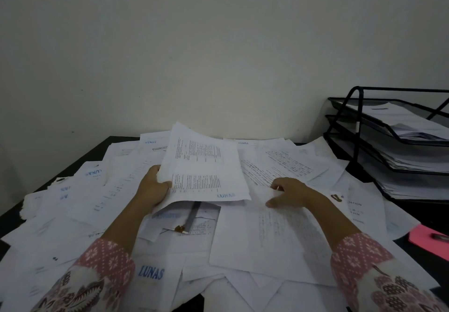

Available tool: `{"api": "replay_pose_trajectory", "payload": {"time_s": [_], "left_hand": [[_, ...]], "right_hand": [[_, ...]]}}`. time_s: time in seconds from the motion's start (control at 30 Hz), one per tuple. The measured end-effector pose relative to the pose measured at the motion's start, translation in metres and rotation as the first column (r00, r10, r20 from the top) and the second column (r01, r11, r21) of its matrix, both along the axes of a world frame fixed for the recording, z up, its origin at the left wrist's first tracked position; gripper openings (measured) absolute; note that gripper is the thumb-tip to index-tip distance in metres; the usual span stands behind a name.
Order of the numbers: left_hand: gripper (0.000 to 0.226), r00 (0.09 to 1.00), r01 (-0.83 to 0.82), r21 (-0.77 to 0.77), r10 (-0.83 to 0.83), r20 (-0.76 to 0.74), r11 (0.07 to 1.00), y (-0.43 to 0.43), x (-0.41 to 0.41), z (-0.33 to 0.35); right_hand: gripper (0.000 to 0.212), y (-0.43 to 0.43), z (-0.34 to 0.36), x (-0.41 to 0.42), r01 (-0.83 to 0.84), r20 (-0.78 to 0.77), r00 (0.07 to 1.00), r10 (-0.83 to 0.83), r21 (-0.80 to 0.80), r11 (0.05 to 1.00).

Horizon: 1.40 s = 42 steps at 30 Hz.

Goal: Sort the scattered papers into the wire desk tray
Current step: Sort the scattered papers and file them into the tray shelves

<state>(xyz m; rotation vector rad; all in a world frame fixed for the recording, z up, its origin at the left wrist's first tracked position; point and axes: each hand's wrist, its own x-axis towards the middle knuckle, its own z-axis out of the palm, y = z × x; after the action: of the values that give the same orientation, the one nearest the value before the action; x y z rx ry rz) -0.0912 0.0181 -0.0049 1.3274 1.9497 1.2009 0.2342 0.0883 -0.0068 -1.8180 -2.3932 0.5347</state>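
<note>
One camera only, worn on the person's head, looking forward and down, close over the dark counter (80, 163), both arms reaching in from the bottom edge, plain wall (194, 44) straight ahead filling the top half, wide view that bends the edges

Office: dark desk (102, 151), stamped papers (267, 234), stacked wire tray (364, 127), plain wall (194, 44).
</note>
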Motion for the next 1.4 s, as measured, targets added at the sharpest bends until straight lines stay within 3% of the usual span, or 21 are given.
{"api": "replay_pose_trajectory", "payload": {"time_s": [0.07, 0.13, 0.27, 0.33, 0.43, 0.53, 0.6, 0.7, 0.8, 0.9, 1.0, 1.07, 1.13, 1.4], "left_hand": [[0.052, 0.999, -0.037, 0.014, 0.036, 0.040, 0.999, -0.001, -0.003, 0.000], [0.052, 0.994, -0.079, 0.015, 0.078, 0.079, 0.997, -0.003, -0.008, 0.001], [0.051, 0.985, -0.116, 0.013, 0.113, 0.132, 0.993, -0.003, -0.011, 0.002], [0.051, 0.984, -0.107, 0.008, 0.104, 0.142, 0.994, -0.002, -0.008, 0.003], [0.051, 0.990, -0.055, -0.015, 0.056, 0.126, 0.998, -0.001, 0.001, 0.004], [0.050, 0.997, 0.017, -0.046, -0.013, 0.076, 0.999, -0.002, 0.010, 0.003], [0.049, 0.997, 0.069, -0.069, -0.067, 0.043, 0.995, -0.001, 0.014, 0.002], [0.047, 0.994, 0.103, -0.095, -0.098, 0.052, 0.990, -0.001, 0.018, 0.000], [0.045, 0.991, 0.107, -0.130, -0.095, 0.095, 0.986, -0.004, 0.016, 0.003], [0.045, 0.975, 0.182, -0.143, -0.160, 0.156, 0.973, -0.005, 0.017, 0.005], [0.051, 0.974, 0.217, -0.160, -0.203, 0.095, 0.963, -0.007, 0.022, 0.008], [0.053, 0.983, 0.181, -0.143, -0.176, 0.043, 0.973, -0.008, 0.020, 0.010], [0.050, 0.987, 0.161, -0.146, -0.156, 0.046, 0.976, -0.008, 0.015, 0.012], [0.036, 0.943, 0.218, -0.201, -0.153, 0.297, 0.955, -0.006, 0.008, 0.009]], "right_hand": [[0.022, 0.002, -0.001, 0.006, 0.053, -0.086, 0.995, -0.043, 0.118, 0.992], [0.038, 0.005, 0.000, 0.015, 0.194, -0.198, 0.968, -0.156, 0.192, 0.962], [0.049, 0.008, 0.006, 0.028, 0.452, -0.376, 0.856, -0.356, 0.208, 0.867], [0.047, 0.007, 0.008, 0.031, 0.522, -0.479, 0.781, -0.401, 0.147, 0.840], [0.026, 0.006, 0.007, 0.025, 0.576, -0.619, 0.630, -0.470, -0.033, 0.816], [0.013, 0.003, 0.007, 0.010, 0.529, -0.686, 0.542, -0.486, -0.171, 0.831], [0.016, 0.000, 0.007, -0.002, 0.433, -0.723, 0.499, -0.478, -0.270, 0.860], [0.022, -0.005, 0.007, -0.020, 0.304, -0.715, 0.558, -0.421, -0.296, 0.905], [0.037, -0.004, 0.004, -0.035, 0.318, -0.638, 0.655, -0.405, -0.254, 0.914], [0.043, -0.007, 0.005, -0.052, 0.289, -0.691, 0.608, -0.391, -0.266, 0.920], [0.035, -0.008, 0.007, -0.070, 0.233, -0.749, 0.558, -0.358, -0.273, 0.934], [0.034, -0.009, 0.009, -0.072, 0.281, -0.685, 0.630, -0.366, -0.239, 0.930], [0.011, -0.009, 0.009, -0.070, 0.270, -0.646, 0.687, -0.331, -0.195, 0.943], [0.035, -0.010, 0.009, -0.081, 0.209, -0.666, 0.723, -0.183, -0.042, 0.977]]}}
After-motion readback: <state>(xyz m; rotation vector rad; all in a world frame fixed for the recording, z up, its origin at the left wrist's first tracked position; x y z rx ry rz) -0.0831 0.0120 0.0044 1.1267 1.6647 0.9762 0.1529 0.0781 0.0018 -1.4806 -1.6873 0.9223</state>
